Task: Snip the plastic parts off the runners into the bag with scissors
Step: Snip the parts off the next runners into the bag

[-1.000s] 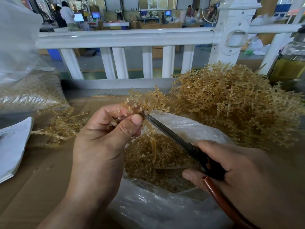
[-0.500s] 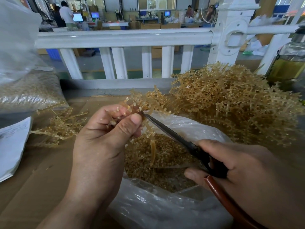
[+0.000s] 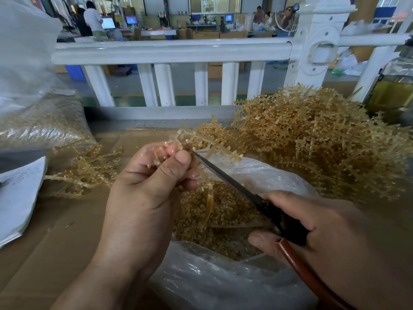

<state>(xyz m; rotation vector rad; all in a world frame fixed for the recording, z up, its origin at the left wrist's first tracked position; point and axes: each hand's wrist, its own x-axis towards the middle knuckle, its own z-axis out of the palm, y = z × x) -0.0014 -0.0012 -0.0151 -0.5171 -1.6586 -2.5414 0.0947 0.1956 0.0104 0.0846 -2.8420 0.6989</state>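
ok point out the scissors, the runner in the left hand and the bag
scissors (image 3: 225,176), head view, middle of the black blade
runner (image 3: 210,202), head view, its long stem hanging over the bag
bag (image 3: 212,278), head view, clear front wall nearest the camera

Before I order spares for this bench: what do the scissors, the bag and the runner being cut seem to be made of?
Scissors: thin dark blades, likely metal, dull finish; handle looks sleeved in reddish-brown rubber or plastic.
Bag: thin clear plastic film, glossy and wrinkled, contents showing through.
Runner, held in the left hand: translucent amber plastic, light passing through its hanging strip.
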